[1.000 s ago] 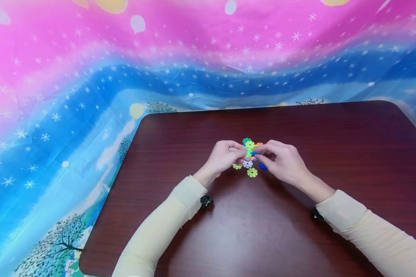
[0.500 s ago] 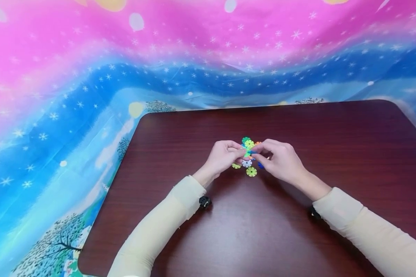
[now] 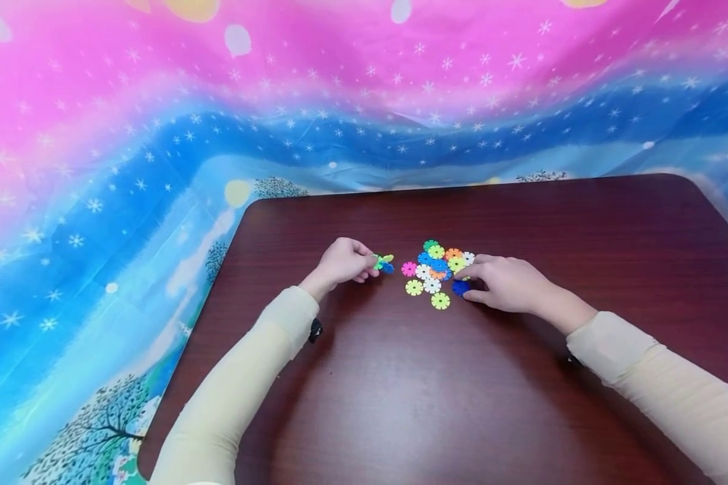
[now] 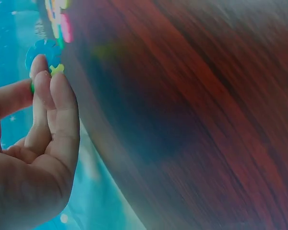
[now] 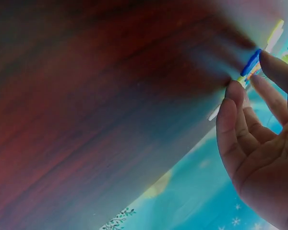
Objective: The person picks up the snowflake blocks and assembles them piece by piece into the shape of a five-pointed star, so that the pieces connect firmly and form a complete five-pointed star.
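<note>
My left hand (image 3: pixel 344 261) pinches a joined cluster of snowflake discs between thumb and fingertips, left of the pile. A green disc (image 3: pixel 377 262), a yellow disc (image 3: pixel 389 258) and a blue disc (image 3: pixel 387 268) show in it. In the left wrist view the blue disc (image 4: pixel 42 51) stands beyond the fingertips. At the pile's right side, my right hand (image 3: pixel 506 283) has its thumb at a dark blue disc (image 3: pixel 460 288). Its fingers reach a yellow-green disc (image 3: pixel 456 263). In the right wrist view the thumb touches the dark blue disc (image 5: pixel 250 62), with the fingers apart from the thumb.
Loose snowflake discs lie mid-table, several overlapping, including a pink disc (image 3: pixel 409 269), a white disc (image 3: pixel 432 285), an orange disc (image 3: pixel 453 254) and a green disc (image 3: pixel 431 244). The brown table (image 3: pixel 352 391) has a patterned cloth (image 3: pixel 315 128) behind and at its left.
My hands have parted. The left has moved left with the joined discs, while the right has let go of them and moved slightly right and down to the loose discs.
</note>
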Demonstrator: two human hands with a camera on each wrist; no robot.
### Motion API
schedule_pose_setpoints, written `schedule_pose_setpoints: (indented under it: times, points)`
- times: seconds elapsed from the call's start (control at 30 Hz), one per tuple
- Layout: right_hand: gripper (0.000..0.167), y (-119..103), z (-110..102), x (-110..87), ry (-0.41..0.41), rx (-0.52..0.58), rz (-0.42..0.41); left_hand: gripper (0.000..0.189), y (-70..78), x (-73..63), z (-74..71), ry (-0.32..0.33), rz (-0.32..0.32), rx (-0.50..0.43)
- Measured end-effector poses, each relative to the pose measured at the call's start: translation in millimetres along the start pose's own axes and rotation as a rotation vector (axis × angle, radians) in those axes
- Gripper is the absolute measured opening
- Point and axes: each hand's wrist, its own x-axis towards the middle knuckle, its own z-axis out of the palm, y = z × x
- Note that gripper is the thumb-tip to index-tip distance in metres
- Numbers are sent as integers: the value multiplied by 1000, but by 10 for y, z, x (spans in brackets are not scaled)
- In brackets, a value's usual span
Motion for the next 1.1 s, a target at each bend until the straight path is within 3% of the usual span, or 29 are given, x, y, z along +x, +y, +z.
schedule_pose_setpoints:
  times: [0.2, 0.47, 0.57, 0.7, 0.77, 0.87, 0.97, 1.1]
  points:
    - [37, 7, 21, 56, -24, 1, -7, 15, -97, 34, -15, 12, -5, 167]
    - [33, 20, 13, 121, -71, 63, 46, 25, -160, 40, -35, 56, 7, 392]
    - [31, 32, 9, 140, -69, 92, 61, 21, -137, 10, -22, 146, 68, 497]
    - [32, 34, 4, 143, -63, 130, 64, 17, -26, -65, 69, 236, 227, 585]
    - [32, 20, 1, 137, -57, 152, 59, 17, 40, -106, 148, 210, 308, 616]
    - [32, -10, -2, 129, -47, 173, 41, 19, 124, -162, 286, 121, 397, 684]
    - [32, -36, 7, 121, -45, 186, 23, 22, 176, -197, 421, 48, 451, 795]
    - [31, -62, 65, 101, -33, 211, 3, 31, 160, -207, 571, 17, 470, 956]
